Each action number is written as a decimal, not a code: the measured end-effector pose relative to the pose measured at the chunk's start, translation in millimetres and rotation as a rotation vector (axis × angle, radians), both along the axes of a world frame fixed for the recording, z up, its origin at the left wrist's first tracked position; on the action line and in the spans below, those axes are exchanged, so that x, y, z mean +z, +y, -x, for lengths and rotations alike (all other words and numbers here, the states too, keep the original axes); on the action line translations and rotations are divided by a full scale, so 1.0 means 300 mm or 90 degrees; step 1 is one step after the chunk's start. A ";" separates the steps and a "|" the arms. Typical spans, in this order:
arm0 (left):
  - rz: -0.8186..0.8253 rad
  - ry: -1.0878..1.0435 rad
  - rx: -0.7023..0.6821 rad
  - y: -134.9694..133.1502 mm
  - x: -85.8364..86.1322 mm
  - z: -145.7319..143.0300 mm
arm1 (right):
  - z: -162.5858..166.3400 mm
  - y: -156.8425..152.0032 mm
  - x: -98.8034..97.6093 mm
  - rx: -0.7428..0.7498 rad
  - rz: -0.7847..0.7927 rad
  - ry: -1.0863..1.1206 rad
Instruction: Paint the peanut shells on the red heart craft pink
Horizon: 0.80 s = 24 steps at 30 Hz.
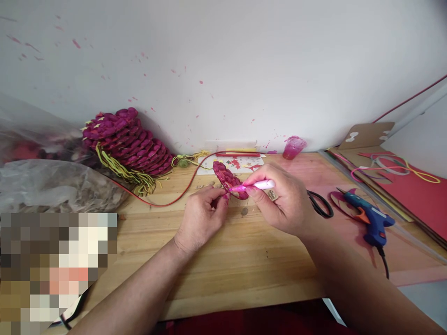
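My left hand (204, 211) pinches the near edge of a magenta piece (228, 179) made of small rounded lumps, held tilted above the wooden table. In my right hand (284, 197) is a slim paintbrush (267, 184) with a white handle and a pink-stained front end. Its tip points left and meets the lumpy piece close to my left fingertips; the exact contact is partly hidden. Pink stains mark the fingers of both hands. Behind the piece lies a white sheet (246, 163) with red and yellow shapes on it.
A magenta tiered stack (129, 144) with yellow-green tassels leans against the wall. Plastic bags (59, 186) crowd the left. At right lie a blue glue gun (375, 225), a black cable loop (321, 204) and cardboard with cords (419, 195). A pink-stained cup (293, 148) stands by the wall.
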State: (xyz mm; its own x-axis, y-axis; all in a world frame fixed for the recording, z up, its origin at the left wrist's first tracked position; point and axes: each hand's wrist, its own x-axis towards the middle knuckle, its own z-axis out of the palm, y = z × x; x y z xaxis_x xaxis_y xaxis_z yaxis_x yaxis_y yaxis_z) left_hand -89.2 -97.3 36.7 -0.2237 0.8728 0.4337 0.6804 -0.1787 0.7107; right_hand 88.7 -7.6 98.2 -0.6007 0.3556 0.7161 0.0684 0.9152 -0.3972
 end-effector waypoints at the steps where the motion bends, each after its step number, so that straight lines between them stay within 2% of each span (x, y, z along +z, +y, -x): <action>1: -0.002 0.002 -0.001 -0.001 0.000 0.000 | 0.000 0.000 0.000 -0.001 0.004 0.007; 14: -0.001 0.021 -0.021 -0.006 0.018 -0.005 | 0.002 0.000 -0.002 0.007 -0.008 0.000; 24: -0.004 0.029 -0.025 -0.004 0.008 -0.006 | 0.003 -0.005 -0.004 0.013 -0.025 -0.009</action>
State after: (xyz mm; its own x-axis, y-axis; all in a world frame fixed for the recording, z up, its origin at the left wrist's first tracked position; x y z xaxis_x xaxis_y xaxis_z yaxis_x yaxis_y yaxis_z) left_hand -87.3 -98.4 39.0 -0.1693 0.8779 0.4480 0.7041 -0.2103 0.6783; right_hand 87.8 -9.1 97.1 -0.6176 0.3145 0.7209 0.0545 0.9315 -0.3596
